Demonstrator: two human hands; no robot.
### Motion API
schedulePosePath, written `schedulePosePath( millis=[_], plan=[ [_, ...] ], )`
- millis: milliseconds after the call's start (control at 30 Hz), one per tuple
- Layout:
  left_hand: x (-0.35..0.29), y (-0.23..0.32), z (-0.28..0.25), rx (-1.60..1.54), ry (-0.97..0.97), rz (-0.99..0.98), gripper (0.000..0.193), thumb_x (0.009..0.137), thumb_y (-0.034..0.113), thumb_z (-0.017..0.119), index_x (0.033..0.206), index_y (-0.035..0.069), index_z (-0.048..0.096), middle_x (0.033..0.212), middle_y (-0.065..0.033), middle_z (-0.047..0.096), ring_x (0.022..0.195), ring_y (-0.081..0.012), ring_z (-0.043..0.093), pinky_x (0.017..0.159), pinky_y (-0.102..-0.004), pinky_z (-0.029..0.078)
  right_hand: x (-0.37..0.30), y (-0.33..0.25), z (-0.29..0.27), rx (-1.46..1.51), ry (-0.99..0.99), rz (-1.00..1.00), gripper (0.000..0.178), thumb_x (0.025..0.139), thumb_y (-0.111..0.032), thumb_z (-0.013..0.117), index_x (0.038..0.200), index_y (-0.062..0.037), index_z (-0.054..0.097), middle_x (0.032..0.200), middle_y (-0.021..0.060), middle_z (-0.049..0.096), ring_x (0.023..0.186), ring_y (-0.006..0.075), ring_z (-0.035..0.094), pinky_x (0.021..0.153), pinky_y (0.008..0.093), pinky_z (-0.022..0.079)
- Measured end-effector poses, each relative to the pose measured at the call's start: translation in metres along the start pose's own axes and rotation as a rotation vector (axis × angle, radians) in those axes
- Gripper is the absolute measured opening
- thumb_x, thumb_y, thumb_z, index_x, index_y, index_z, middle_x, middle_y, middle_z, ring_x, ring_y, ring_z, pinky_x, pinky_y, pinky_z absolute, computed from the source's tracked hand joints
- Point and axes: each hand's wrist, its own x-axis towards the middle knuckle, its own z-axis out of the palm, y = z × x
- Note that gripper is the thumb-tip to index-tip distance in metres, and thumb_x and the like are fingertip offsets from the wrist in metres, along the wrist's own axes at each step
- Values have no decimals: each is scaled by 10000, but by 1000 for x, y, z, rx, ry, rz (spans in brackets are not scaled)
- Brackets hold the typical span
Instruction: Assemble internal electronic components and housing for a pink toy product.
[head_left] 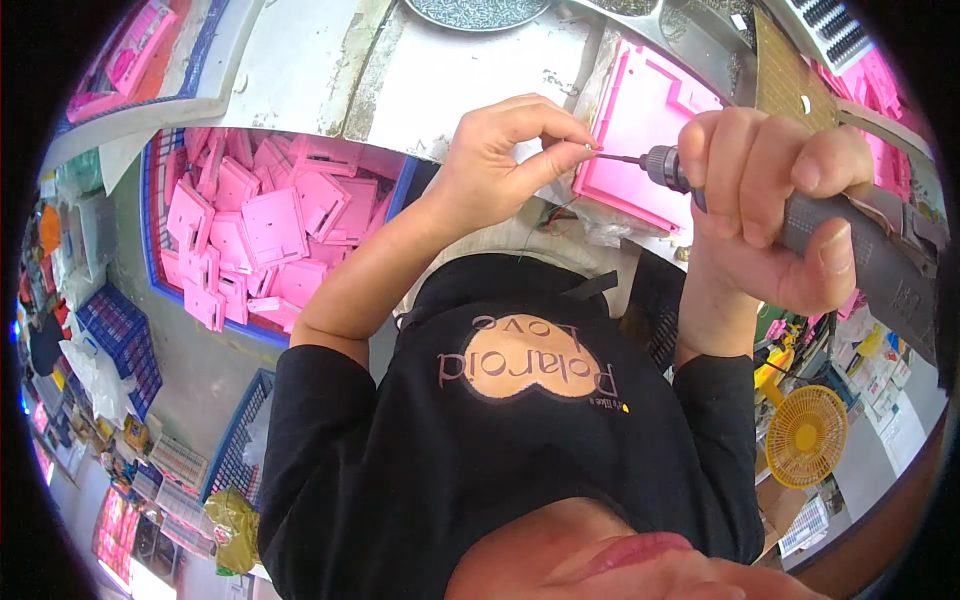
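Note:
My right hand [750, 190] is wrapped round a dark grey electric screwdriver [840, 235], which lies nearly level with its bit [620, 157] pointing left. At the bit's tip, the thumb and forefinger of my left hand [510, 155] are pinched together on a tiny silvery piece that looks like a screw [592, 149]. Its shape is mostly hidden by the fingertips. Just beyond and under the bit, a pink plastic panel [640, 110] with raised edges lies on the bench, partly covered by my right hand.
A round tray of small screws [480, 12] sits at the bench's far side, with a metal scoop-like tray [690, 40] right of it. On my left stands a blue crate [155, 240] heaped with pink plastic parts [270, 225]. A yellow fan [806, 436] is at lower right.

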Motion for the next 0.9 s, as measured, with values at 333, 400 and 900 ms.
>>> schedulePosePath(
  millis=[333, 400, 900],
  plan=[
    [9, 5, 5, 266, 4, 280, 149, 828, -56, 735, 962, 5, 718, 874, -81, 721, 779, -196, 657, 707, -305, 503, 0, -2, -4, -10, -10, -7, 329, 982, -348, 479, 1197, -110, 552, 677, -50, 479, 605, 96, 449, 695, 331, 408],
    [18, 6, 1, 427, 1, 433, 170, 802, -51, 754, 952, 22, 721, 862, -78, 726, 758, -212, 664, 685, -309, 506, 1, 0, -6, -29, 0, -7, 334, 982, -328, 461, 1207, -98, 552, 677, -43, 470, 604, 99, 445, 695, 338, 408],
    [107, -25, -89, 1335, 275, 586, 122, 842, 148, 725, 895, 39, 728, 877, -122, 679, 815, -306, 643, 725, -405, 493, -9, 36, 2, -52, 222, 131, 121, 960, -149, 556, 985, -32, 534, 590, 13, 454, 521, 122, 413, 527, 313, 342]
  ],
)
